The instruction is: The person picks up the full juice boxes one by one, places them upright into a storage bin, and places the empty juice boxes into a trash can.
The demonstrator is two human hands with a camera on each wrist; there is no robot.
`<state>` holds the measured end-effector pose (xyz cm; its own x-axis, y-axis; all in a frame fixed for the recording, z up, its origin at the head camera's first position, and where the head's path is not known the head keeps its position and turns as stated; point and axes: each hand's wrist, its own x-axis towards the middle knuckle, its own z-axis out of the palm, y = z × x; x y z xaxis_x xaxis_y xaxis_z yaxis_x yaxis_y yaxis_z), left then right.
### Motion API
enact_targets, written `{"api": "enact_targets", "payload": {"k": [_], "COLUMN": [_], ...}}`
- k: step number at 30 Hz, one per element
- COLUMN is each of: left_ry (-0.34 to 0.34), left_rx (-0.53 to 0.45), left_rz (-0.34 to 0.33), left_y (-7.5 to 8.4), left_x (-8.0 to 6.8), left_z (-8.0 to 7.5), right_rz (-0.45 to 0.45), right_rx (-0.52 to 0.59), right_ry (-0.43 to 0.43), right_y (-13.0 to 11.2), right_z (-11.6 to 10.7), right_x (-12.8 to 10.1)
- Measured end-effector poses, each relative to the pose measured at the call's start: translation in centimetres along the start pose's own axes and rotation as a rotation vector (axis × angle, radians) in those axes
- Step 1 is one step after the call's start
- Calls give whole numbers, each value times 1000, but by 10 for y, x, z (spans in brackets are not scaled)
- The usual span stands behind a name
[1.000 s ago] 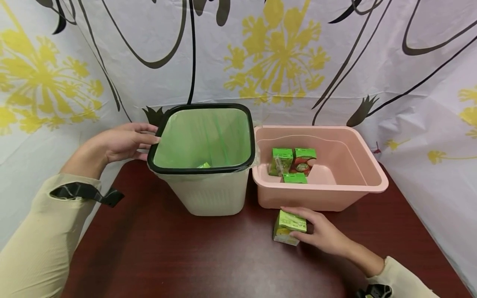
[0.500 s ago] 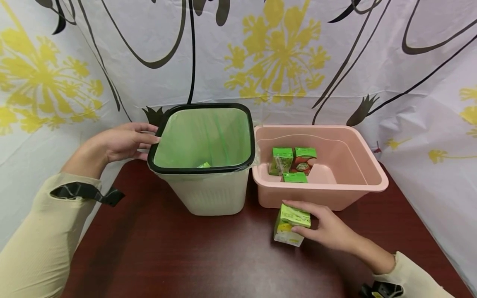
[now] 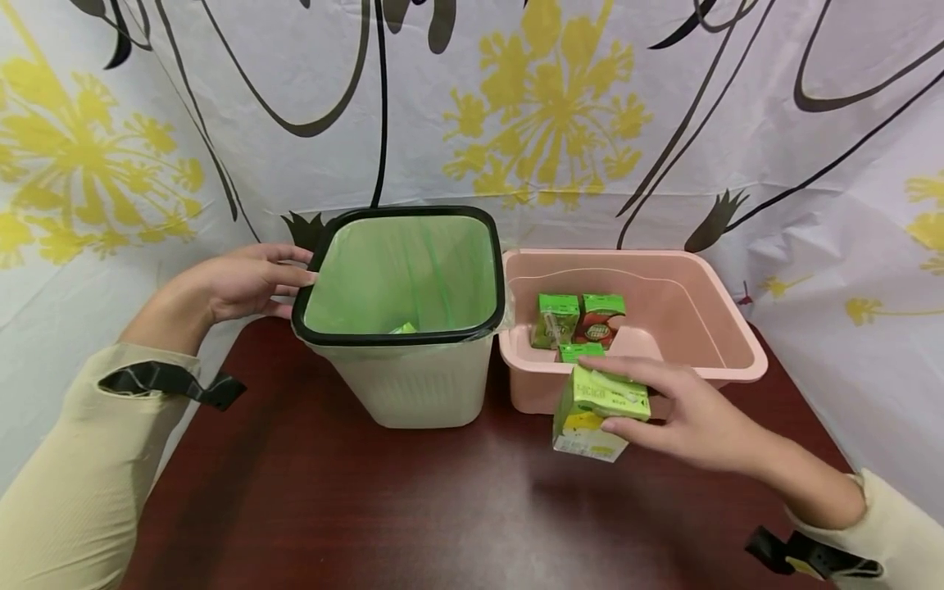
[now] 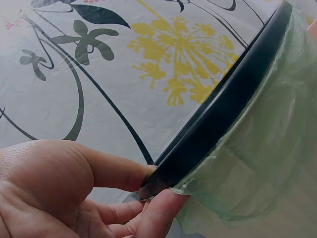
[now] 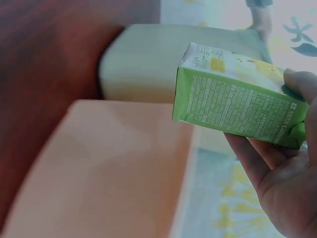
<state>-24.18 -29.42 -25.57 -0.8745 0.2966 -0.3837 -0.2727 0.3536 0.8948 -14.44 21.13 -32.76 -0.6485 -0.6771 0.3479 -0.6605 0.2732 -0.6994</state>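
Observation:
My right hand (image 3: pixel 689 418) grips a green and yellow juice carton (image 3: pixel 597 412) and holds it in the air, just in front of the pink tub (image 3: pixel 737 360). In the right wrist view the carton (image 5: pixel 237 101) lies across my fingers (image 5: pixel 257 161). My left hand (image 3: pixel 239 283) holds the black rim of the cream waste bin (image 3: pixel 413 381) on its left side; the left wrist view shows the fingers (image 4: pixel 119 171) pinching that rim (image 4: pixel 223 104). A green liner (image 3: pixel 401 270) lines the bin, and a green carton (image 3: pixel 404 328) lies at its bottom.
Three more cartons (image 3: pixel 578 324) stand in the pink tub's near left corner. The bin and tub sit side by side on a dark red table (image 3: pixel 332 508). A flowered white sheet (image 3: pixel 560 106) closes off the back and both sides.
My right hand has lifted the carton off the table and raised it towards the tub's front wall. The left hand has stayed on the bin's rim.

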Motion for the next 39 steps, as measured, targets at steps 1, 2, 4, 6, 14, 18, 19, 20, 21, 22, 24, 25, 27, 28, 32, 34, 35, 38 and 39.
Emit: {"api": "enact_targets", "payload": {"k": [1, 2, 4, 6, 14, 18, 19, 20, 21, 22, 24, 25, 27, 28, 32, 34, 35, 38, 39], "left_ry": [-1, -2, -5, -7, -2, -8, -9, -9, -9, -9, -7, -7, -7, -7, -8, -9, -10, -8, -8], "left_rx": [0, 1, -4, -16, -40, -37, -36, -35, -32, -31, -30, -30, -29, -30, -29, -28, -27, -22, -21], "left_rz": [1, 2, 3, 4, 8, 11, 11, 12, 13, 12, 11, 10, 9, 8, 8, 7, 7, 4, 3], "left_y": [0, 0, 0, 0, -2, -2, -2, -2, -2, -2, -3, -2, -2, -2, -1, -1, -1, -1, -1], "left_x": [0, 0, 0, 0, 0, 1, 1, 2, 2, 2, 2, 2, 1, 1, 1, 0, 0, -1, -1], "left_z": [0, 0, 0, 0, -1, 0, 0, 0, 0, -1, -1, -1, -1, -1, 0, 0, 0, 0, -1], "right_rz": [-16, -32, -53, -65, -91, -64, -50, -27, -2, 14, 36, 48, 70, 85, 136, 157, 163, 184, 184], "right_rx": [-23, -48, -79, -107, -116, -100, -94, -79, -67, -62, -47, -38, -31, -32, -29, -35, -37, -52, -62], "right_ry": [4, 5, 11, 23, 41, 62, 69, 77, 84, 91, 107, 113, 121, 129, 142, 145, 145, 140, 138], "right_y": [-4, -8, -17, -25, -53, -64, -67, -71, -74, -76, -81, -84, -86, -87, -83, -80, -79, -77, -76], "right_z": [-5, -9, -18, -26, -45, -52, -53, -54, -55, -55, -55, -55, -55, -53, -45, -41, -38, -31, -28], "right_x": [4, 7, 15, 23, 57, 74, 78, 82, 86, 91, 102, 107, 118, 123, 144, 153, 158, 170, 174]}}
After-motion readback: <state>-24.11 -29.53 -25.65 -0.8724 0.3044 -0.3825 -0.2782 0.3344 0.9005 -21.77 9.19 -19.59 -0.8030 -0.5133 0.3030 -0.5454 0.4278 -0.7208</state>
